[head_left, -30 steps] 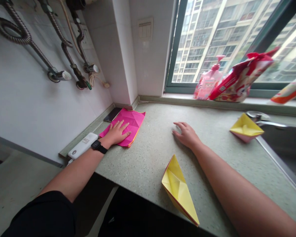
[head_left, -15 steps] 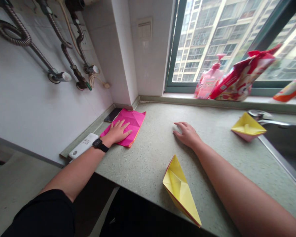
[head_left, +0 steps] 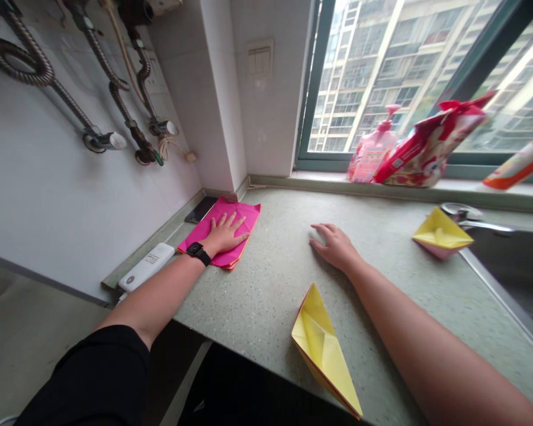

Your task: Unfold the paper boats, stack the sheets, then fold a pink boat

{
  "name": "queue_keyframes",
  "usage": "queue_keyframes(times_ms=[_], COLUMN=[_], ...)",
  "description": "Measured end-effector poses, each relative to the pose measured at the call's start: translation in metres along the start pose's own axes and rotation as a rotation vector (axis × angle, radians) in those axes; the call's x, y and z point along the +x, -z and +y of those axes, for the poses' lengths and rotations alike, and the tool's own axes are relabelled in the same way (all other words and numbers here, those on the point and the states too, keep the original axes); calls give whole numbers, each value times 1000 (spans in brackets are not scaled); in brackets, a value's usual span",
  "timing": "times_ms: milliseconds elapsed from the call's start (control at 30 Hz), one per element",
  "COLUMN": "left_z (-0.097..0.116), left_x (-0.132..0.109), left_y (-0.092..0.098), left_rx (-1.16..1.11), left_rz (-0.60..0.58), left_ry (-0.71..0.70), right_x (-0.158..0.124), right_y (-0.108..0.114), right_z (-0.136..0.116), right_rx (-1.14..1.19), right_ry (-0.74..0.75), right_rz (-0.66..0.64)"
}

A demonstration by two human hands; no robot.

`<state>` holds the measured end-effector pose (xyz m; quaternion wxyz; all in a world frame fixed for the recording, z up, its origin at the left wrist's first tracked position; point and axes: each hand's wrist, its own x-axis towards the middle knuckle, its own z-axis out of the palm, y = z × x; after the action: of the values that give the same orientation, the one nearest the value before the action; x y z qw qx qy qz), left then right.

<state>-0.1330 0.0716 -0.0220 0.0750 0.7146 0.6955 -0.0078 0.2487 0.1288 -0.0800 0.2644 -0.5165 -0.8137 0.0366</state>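
Observation:
My left hand (head_left: 226,233) lies flat with spread fingers on a stack of pink paper sheets (head_left: 247,214), creased on top and with orange edges showing below. My right hand (head_left: 334,245) rests on the countertop, thumb and forefinger apart, holding nothing. Closer to me, a folded yellow paper boat (head_left: 324,346) with a reddish outer side sits near the counter's front edge. Another yellow paper boat (head_left: 443,232), pinkish underneath, stands to the right beside the sink.
A dark phone (head_left: 201,210) and a white power bank (head_left: 146,267) lie along the left wall. On the windowsill stand a pink pump bottle (head_left: 373,152), a red bag (head_left: 433,148) and an orange-and-white tube (head_left: 519,163). The sink (head_left: 510,254) is at right.
My left hand has slid to the right across the pink paper, toward its right edge. My right hand stays in about the same place, and the view has shifted slightly.

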Motion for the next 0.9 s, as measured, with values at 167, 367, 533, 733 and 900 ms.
queue_keyframes(times_ms=[167,367,533,733,900], left_z=[-1,0,-1,2,0], left_x=[0,1,3,1,4], left_y=[-2,-4,-4,-1,-3], left_rx=[-3,-10,-7,14,8], left_rz=[1,5,-4,-5,1], left_ry=[-1,8,9,16,11], right_x=[0,-1,2,0,-34], right_y=[-1,-1,18,97,148], right_z=[2,0,-14,-54,-84], right_rx=[2,8,162,387,292], right_ry=[10,-5,-16,-28,-18], right_rz=[7,16,23,-155,-587])
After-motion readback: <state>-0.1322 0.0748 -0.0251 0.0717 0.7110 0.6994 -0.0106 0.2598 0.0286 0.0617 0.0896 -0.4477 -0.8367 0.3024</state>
